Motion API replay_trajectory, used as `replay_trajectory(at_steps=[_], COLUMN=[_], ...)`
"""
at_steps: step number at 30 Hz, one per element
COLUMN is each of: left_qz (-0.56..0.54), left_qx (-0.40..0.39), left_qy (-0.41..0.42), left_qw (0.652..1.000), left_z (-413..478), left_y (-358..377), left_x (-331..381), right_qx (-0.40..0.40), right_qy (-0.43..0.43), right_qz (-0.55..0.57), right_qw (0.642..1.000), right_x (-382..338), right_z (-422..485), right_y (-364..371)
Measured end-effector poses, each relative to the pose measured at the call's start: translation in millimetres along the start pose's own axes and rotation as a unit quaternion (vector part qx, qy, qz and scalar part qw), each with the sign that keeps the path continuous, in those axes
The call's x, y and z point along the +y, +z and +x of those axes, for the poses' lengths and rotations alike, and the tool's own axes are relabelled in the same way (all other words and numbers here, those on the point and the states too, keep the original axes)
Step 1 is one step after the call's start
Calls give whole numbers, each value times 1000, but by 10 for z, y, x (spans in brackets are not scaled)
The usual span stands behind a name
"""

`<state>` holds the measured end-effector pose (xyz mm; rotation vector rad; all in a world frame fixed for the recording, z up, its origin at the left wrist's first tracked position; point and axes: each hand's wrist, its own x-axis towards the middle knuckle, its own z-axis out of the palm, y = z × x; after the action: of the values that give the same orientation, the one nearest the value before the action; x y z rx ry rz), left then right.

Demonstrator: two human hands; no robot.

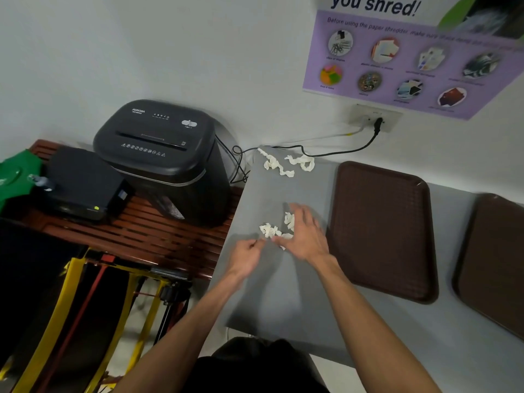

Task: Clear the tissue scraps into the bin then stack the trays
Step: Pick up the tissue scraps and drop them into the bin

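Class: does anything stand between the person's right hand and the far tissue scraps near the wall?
Nothing visible does. Only bare grey tabletop lies between the right hand and the far white crumpled tissue scraps by the wall. The nearer scraps sit at that hand's fingers; the dark brown plastic tray lies off to the side.

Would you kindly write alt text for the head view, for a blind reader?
A person's right hand spreads over a pile of tissue scraps on a grey table, the left hand curled beside it. More scraps lie at the far corner; two brown trays lie to the right, a black shredder to the left.
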<state>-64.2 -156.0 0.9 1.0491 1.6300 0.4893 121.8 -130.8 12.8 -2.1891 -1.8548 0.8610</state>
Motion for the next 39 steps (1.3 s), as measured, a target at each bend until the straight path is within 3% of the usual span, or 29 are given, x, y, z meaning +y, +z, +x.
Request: replay_trajectory(at_steps=[4,9,14,18,22,29,33,39], left_qz=[94,144,155,146,128,125,150,160], left_qx=[0,14,17,2,-17,-27,-25,-43], left_qy=[53,83,72,59,64,101,161,178], left_qw=[994,986,985,988,990,987,975,970], left_z=[54,124,141,158,114,-256,-526,-1163], left_y=[-15,-47,-30,50,132,438,792,1558], left_x=[47,55,13,-19,24,173,174,212], right_qx=[-40,52,41,29,54,142,192,248], right_qy=[-35,-58,-67,27,110,147,113,107], right_qz=[-94,-36,-41,55,204,304,364,342], right_qw=[994,996,996,998,971,931,905,900], right_x=[100,265,406,408,487,837,1097,1733], right_z=[228,-61,-452,-513,-657,-1006,-1352,-2179], right_y=[238,569,696,580,419,298,173,-147])
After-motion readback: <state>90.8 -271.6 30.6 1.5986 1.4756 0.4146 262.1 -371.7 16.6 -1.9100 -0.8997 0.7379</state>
